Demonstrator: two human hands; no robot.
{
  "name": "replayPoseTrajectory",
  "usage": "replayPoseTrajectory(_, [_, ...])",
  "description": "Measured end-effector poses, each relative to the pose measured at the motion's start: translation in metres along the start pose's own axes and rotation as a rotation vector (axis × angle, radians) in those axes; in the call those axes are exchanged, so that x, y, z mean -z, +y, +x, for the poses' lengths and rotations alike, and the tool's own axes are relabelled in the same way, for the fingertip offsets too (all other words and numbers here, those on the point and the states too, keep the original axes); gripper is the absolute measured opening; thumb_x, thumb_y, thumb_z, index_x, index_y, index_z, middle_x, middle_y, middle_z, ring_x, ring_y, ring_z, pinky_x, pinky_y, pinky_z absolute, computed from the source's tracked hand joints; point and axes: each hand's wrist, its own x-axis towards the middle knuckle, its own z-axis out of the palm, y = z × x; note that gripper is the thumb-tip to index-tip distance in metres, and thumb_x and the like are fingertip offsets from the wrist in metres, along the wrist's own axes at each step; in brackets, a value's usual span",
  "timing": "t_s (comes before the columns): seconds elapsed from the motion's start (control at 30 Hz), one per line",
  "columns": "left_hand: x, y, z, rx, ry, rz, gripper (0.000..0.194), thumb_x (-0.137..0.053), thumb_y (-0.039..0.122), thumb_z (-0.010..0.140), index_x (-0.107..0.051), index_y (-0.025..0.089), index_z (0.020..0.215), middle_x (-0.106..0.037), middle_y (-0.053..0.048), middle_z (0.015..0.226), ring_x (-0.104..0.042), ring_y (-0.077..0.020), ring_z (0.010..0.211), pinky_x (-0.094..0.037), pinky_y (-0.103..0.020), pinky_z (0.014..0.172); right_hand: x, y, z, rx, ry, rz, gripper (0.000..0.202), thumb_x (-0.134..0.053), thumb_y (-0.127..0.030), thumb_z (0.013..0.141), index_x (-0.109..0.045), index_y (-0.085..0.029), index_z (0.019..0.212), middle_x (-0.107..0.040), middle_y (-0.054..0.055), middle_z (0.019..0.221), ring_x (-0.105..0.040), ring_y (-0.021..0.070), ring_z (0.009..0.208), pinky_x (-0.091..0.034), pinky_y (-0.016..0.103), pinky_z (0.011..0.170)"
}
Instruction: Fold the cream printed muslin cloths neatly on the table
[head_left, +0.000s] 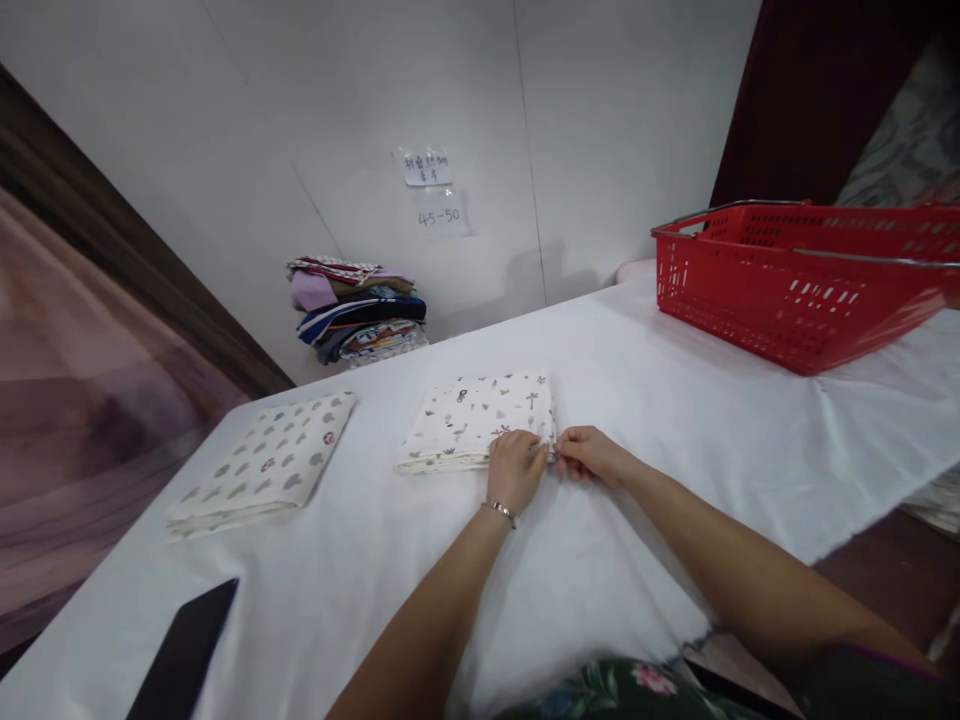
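A folded white cloth (480, 415) with small printed figures and palm trees lies flat on the table, its layered edge towards me. My left hand (516, 468), with a bracelet at the wrist, is closed over its near right corner, thumb and fingers on the cloth. Just right of that corner, my right hand (591, 456) pinches the cloth's edge between thumb and curled fingers. Its fingertips are partly hidden. Further left rests another folded white cloth (274, 455), printed with grey and a few red shapes; neither hand touches it.
A white sheet (637, 400) covers the table. At the right back stands a red plastic basket (757, 300) with metal handles. Folded fabrics (360, 310) are piled against the wall under paper signs (442, 213). A dark flat object (186, 650) lies at the near left.
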Motion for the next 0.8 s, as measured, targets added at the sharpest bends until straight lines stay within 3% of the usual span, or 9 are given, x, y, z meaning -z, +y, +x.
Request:
replayPoseTrajectory(0.27, [-0.002, -0.003, -0.005, -0.084, -0.026, 0.055, 0.020, -0.062, 0.031, 0.077, -0.057, 0.022, 0.094, -0.062, -0.003, 0.096, -0.052, -0.0200, 0.094, -0.035, -0.038, 0.084, -0.001, -0.001, -0.001, 0.028, 0.004, 0.014, 0.010, -0.052, -0.022, 0.073, -0.051, -0.017, 0.064, -0.056, -0.005, 0.046, -0.043, 0.0040, 0.031, -0.024, 0.015, 0.029])
replayPoseTrajectory(0.37, [-0.001, -0.002, -0.004, -0.096, -0.044, 0.090, 0.017, -0.062, 0.028, 0.076, -0.057, 0.022, 0.092, -0.062, -0.003, 0.093, -0.051, -0.0202, 0.093, -0.035, -0.037, 0.083, -0.002, -0.001, -0.001, 0.037, -0.001, 0.028, 0.012, -0.055, -0.025, 0.071, -0.051, -0.017, 0.064, -0.055, -0.006, 0.046, -0.042, 0.0038, 0.032, -0.024, 0.016, 0.030])
replayPoseTrajectory(0.6, [-0.002, 0.000, 0.002, 0.075, 0.024, -0.004, 0.005, -0.060, 0.023, 0.077, -0.055, 0.020, 0.077, -0.061, 0.000, 0.078, -0.054, -0.0161, 0.081, -0.036, -0.030, 0.073, 0.009, 0.000, 0.002, 0.047, 0.046, 0.044, 0.016, -0.056, -0.029, 0.072, -0.051, -0.017, 0.064, -0.056, -0.005, 0.051, -0.043, 0.0032, 0.034, -0.026, 0.016, 0.031])
replayPoseTrajectory(0.8, [0.000, -0.003, 0.001, 0.046, 0.024, -0.023, 0.004, -0.058, 0.023, 0.079, -0.056, 0.020, 0.078, -0.061, 0.000, 0.079, -0.054, -0.0162, 0.082, -0.036, -0.030, 0.073, 0.008, 0.005, 0.005, -0.024, 0.026, -0.010, 0.018, -0.059, -0.031, 0.072, -0.052, -0.017, 0.063, -0.057, -0.003, 0.049, -0.041, 0.0041, 0.031, -0.023, 0.017, 0.028])
